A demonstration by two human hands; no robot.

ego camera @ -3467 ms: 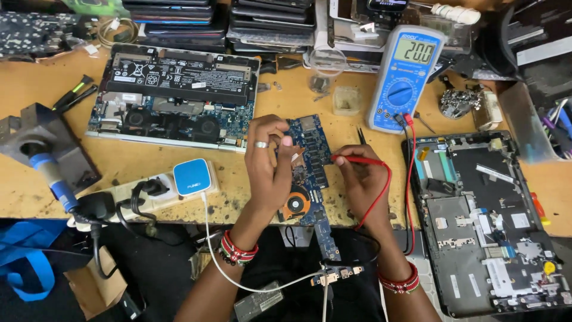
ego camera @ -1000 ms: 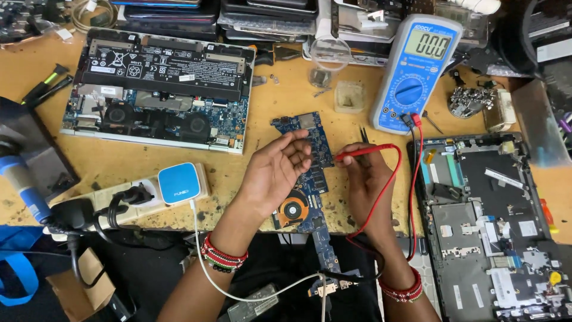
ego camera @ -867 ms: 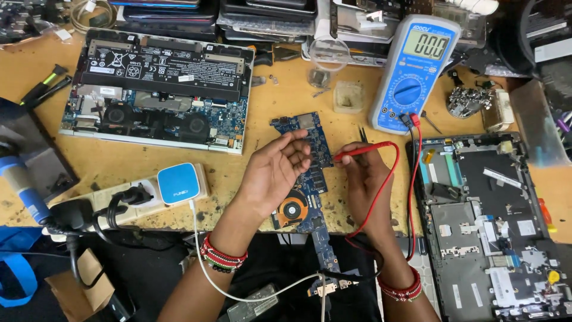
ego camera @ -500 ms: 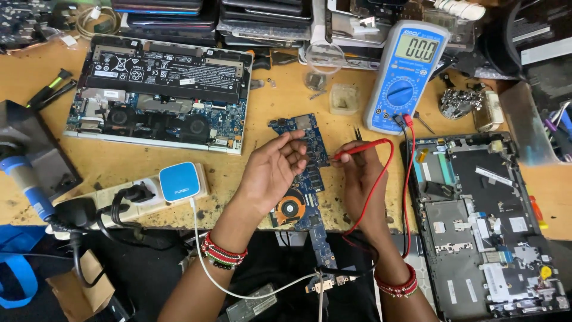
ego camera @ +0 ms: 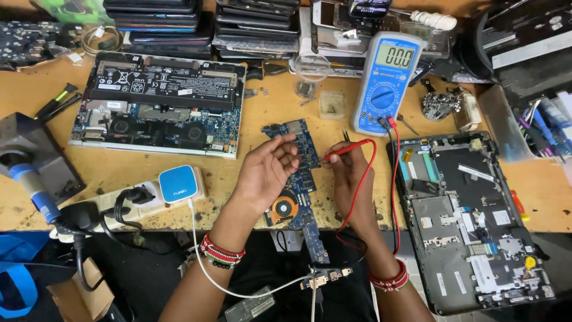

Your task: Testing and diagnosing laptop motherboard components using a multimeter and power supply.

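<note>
Lying on the bench (ego camera: 250, 128) between both hands, the blue circuit board (ego camera: 301, 173) runs lengthwise away from the person, the left hand (ego camera: 268, 173) loosely open and touching its edge, the right hand (ego camera: 350, 176) pinching a red probe (ego camera: 345, 151) just beside it.

Two hands are at work: the left hand (ego camera: 268, 173) and the right hand (ego camera: 351, 179). One blue circuit board (ego camera: 301, 179) lies under them. One red test probe (ego camera: 345, 149) is in sight. One blue multimeter (ego camera: 384, 83) stands on the surface (ego camera: 268, 113). Two opened laptops lie there: one laptop base with battery (ego camera: 158, 101) and one black laptop shell (ego camera: 471, 220). One white power strip (ego camera: 149, 197) carries one blue-and-white adapter (ego camera: 177, 183). Two small clear plastic containers (ego camera: 332, 105) stand near the multimeter.
</note>
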